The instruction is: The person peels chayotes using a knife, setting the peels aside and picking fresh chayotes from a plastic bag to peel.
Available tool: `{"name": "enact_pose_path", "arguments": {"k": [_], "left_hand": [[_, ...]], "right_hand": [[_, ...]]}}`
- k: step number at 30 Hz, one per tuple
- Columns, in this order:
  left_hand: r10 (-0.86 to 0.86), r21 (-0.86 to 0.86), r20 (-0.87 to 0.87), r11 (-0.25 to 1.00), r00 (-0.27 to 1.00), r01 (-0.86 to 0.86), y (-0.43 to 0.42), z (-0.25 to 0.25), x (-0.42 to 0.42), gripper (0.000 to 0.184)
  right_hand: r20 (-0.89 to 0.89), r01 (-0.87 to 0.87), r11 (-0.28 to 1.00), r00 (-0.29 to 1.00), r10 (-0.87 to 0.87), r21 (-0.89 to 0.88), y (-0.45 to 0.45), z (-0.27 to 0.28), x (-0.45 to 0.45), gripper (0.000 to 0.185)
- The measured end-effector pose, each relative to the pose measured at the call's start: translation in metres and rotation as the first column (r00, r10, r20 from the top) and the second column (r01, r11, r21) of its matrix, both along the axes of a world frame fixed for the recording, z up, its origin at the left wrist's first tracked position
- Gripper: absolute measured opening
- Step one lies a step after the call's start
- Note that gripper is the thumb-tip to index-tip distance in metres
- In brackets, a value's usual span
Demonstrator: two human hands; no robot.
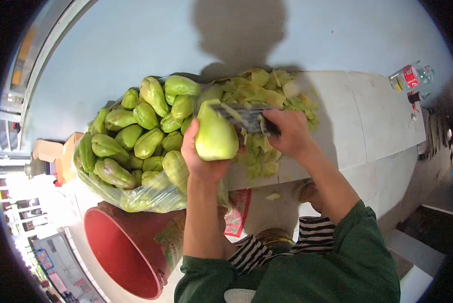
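Observation:
My left hand [202,165] is closed around a pale, largely peeled chayote [217,139], held upright above the work surface. In my right hand [291,134] is a knife [244,117] with a broad dark blade, blurred by motion. The blade lies across the upper right of the chayote, and a pale strip shows along it. Beneath and behind the knife, green peelings [259,93] are heaped. Left of my left hand, several green chayotes [148,143] with skin on fill a clear plastic bag [158,193].
A large red bucket [113,252] lies tilted at the lower left, below the bag. Pale tiles [357,111] extend to the right, with a plastic bottle [410,77] near their far end. A cardboard box [67,151] stands at the left. A red packet [238,212] lies below the counter edge.

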State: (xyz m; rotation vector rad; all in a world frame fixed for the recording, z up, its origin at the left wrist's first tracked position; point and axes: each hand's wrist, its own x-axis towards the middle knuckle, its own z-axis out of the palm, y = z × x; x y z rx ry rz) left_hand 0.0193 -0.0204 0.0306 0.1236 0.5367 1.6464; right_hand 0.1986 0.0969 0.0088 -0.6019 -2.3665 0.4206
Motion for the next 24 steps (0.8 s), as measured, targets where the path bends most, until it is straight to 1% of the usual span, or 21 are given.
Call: {"name": "enact_pose_path", "arguments": {"k": [1,2,3,4,5,6,7,9,10,11,12,13,16,17,18,20,22,23,24], "left_hand": [[0.109,-0.165,0.002,0.981,0.994,-0.107,0.002,0.003,0.001,0.055],[0.152,-0.149,0.011,0.978,0.988,-0.149,0.005,0.001,0.001,0.054],[0.152,-0.151,0.01,0.977,0.988,-0.149,0.004,0.001,0.001,0.054],[0.135,-0.145,-0.013,0.98,0.991,-0.135,0.004,0.002,0.002,0.051],[0.117,-0.142,-0.035,0.983,0.993,-0.121,0.004,0.003,0.003,0.048],[0.125,-0.147,-0.046,0.98,0.991,-0.131,0.003,0.005,0.004,0.047],[0.124,-0.149,-0.046,0.98,0.991,-0.129,0.003,0.003,0.003,0.047],[0.055,-0.152,-0.066,0.986,0.996,-0.064,0.001,-0.004,-0.002,0.047],[0.025,-0.14,-0.065,0.99,0.998,-0.034,0.002,-0.005,-0.003,0.047],[0.025,-0.139,-0.064,0.99,0.998,-0.034,0.003,-0.004,-0.001,0.047],[0.035,-0.178,-0.084,0.983,0.996,-0.049,0.005,-0.001,0.001,0.047],[0.043,-0.215,-0.105,0.974,0.994,-0.065,0.005,0.001,0.002,0.047],[-0.007,-0.158,-0.061,0.987,0.998,-0.003,-0.001,-0.013,-0.006,0.044],[-0.031,-0.124,-0.035,0.992,0.999,0.027,-0.002,-0.016,-0.006,0.043],[0.106,-0.273,-0.11,0.953,0.988,-0.133,0.005,0.003,0.009,0.04],[0.106,-0.241,-0.095,0.962,0.99,-0.126,0.005,-0.005,0.006,0.043],[0.126,-0.178,-0.061,0.975,0.99,-0.135,0.004,-0.012,0.0,0.049],[0.131,-0.177,-0.061,0.974,0.989,-0.14,0.003,-0.014,-0.001,0.049],[0.083,-0.209,-0.108,0.972,0.991,-0.104,0.004,-0.009,0.0,0.046]], "right_hand": [[-0.003,-0.006,1.0,1.0,0.006,-0.005,-0.003,0.004,-0.001,0.044],[-0.058,-0.081,0.995,0.995,0.084,0.063,-0.006,0.009,-0.002,0.038],[-0.105,-0.147,0.98,0.981,0.162,0.137,-0.008,0.013,-0.001,0.032],[-0.104,-0.145,0.98,0.982,0.16,0.138,-0.008,0.015,-0.002,0.032],[-0.111,-0.161,0.971,0.977,0.182,0.174,-0.009,0.016,-0.003,0.033],[-0.118,-0.177,0.961,0.972,0.205,0.21,-0.01,0.017,-0.003,0.034],[-0.118,-0.176,0.962,0.972,0.203,0.209,-0.01,0.016,-0.002,0.034],[-0.11,-0.237,0.93,0.955,0.276,0.279,-0.009,0.016,-0.001,0.038],[-0.109,-0.238,0.931,0.955,0.276,0.279,-0.01,0.017,0.0,0.038],[-0.078,-0.222,0.927,0.963,0.256,0.302,-0.012,0.019,0.002,0.033],[-0.047,-0.207,0.923,0.971,0.234,0.325,-0.014,0.022,0.003,0.027],[-0.047,-0.207,0.923,0.971,0.234,0.324,-0.014,0.023,0.003,0.027],[-0.065,-0.24,0.925,0.961,0.27,0.295,-0.013,0.02,0.003,0.027],[-0.06,-0.159,0.949,0.982,0.181,0.271,-0.01,0.013,0.002,0.025],[-0.053,-0.076,0.966,0.994,0.092,0.249,-0.007,0.007,0.002,0.024],[-0.05,-0.062,0.97,0.996,0.076,0.236,-0.003,0.0,0.004,0.024],[-0.047,-0.06,0.972,0.996,0.072,0.225,-0.004,0.01,0.002,0.025],[-0.037,-0.105,0.974,0.993,0.115,0.202,-0.01,0.018,0.005,0.025],[-0.028,-0.149,0.973,0.987,0.156,0.178,-0.014,0.024,0.005,0.025]]}}
